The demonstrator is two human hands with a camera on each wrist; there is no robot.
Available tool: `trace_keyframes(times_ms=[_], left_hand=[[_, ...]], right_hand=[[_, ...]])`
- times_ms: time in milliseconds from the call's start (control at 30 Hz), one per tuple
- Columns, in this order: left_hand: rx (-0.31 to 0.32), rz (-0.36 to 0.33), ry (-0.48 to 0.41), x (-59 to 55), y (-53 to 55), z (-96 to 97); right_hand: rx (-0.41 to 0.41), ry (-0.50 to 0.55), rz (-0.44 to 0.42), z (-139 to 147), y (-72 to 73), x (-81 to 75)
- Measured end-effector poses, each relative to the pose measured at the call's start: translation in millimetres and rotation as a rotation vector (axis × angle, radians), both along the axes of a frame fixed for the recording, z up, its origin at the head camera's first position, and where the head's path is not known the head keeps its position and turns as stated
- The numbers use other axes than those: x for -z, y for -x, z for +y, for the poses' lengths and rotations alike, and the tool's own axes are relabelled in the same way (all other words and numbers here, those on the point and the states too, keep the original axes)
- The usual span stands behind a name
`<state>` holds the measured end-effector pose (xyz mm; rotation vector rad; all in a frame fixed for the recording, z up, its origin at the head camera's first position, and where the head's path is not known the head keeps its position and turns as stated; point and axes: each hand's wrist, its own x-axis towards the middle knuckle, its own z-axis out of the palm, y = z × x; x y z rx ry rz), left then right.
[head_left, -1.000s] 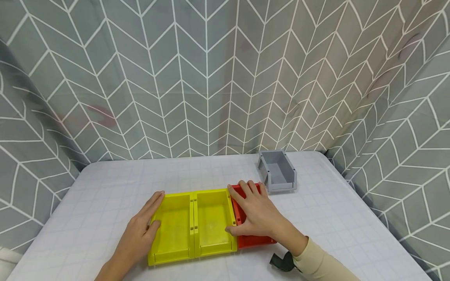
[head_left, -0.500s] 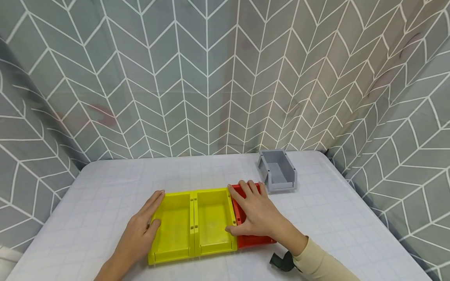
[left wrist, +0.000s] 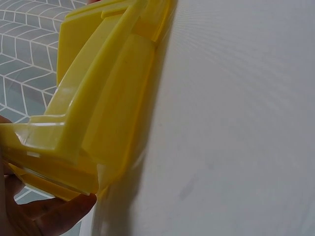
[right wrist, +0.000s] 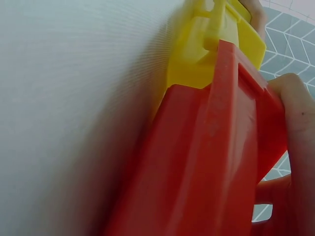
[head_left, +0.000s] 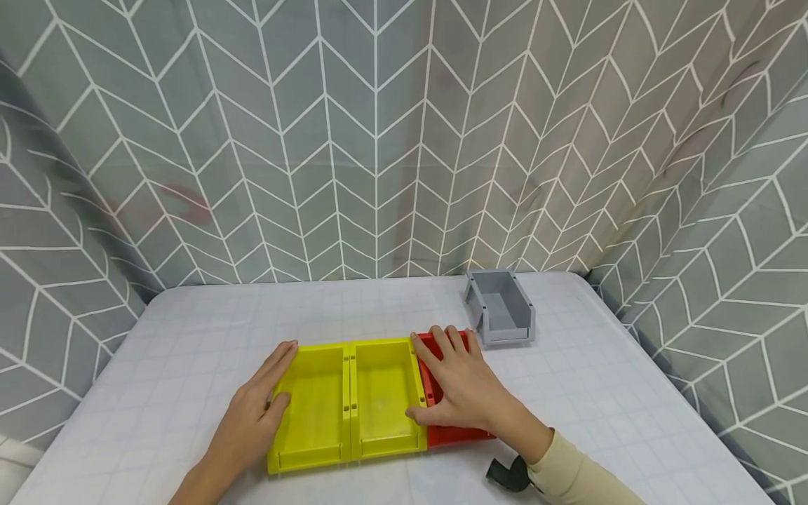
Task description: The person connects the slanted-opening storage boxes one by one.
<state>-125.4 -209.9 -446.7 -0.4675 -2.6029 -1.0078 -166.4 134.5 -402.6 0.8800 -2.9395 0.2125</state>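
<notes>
Two yellow plastic bins stand side by side in the head view, the left yellow bin (head_left: 312, 414) touching the right yellow bin (head_left: 386, 403). A red bin (head_left: 457, 436) adjoins them on the right, partly hidden under my right hand (head_left: 463, 389). My left hand (head_left: 252, 417) grips the outer wall of the left yellow bin, thumb at its rim and fingers along the side. The right hand spans the red bin, its fingertips over the far rim and its thumb reaching the edge of the right yellow bin. Red wall (right wrist: 197, 162) fills much of the right wrist view.
A grey bin (head_left: 501, 308) stands behind and to the right of the red one. Beside the right sleeve lies a black curved piece (head_left: 508, 475), partly covered. White cloth (head_left: 208, 322) covers the table, and a patterned curtain (head_left: 379, 140) hangs behind it.
The head view has shifted very slightly. Both hands and all the bins keep the same places relative to one another.
</notes>
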Motion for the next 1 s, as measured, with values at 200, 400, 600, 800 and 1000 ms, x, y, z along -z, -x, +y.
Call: trace_keyframes(times_ms=[200, 400, 600, 800, 1000], left_hand=[[0.0, 0.006, 0.003, -0.1, 0.4, 0.2], [-0.003, 0.0, 0.002, 0.4, 0.2, 0.6], [-0.011, -0.009, 0.011, 0.2, -0.1, 1.0], [-0.009, -0.006, 0.013, -0.5, -0.8, 1.2], [-0.004, 0.0, 0.007, -0.4, -0.9, 1.0]], right_hand=[[0.002, -0.005, -0.001, 0.1, 0.2, 3.3], [-0.007, -0.008, 0.009, 1.0, -0.3, 6.8], [-0.004, -0.031, 0.025, 0.9, -0.8, 9.2], [-0.005, -0.056, 0.047, -0.2, -2.6, 10.4], [-0.022, -0.052, 0.09, -0.2, -2.8, 13.8]])
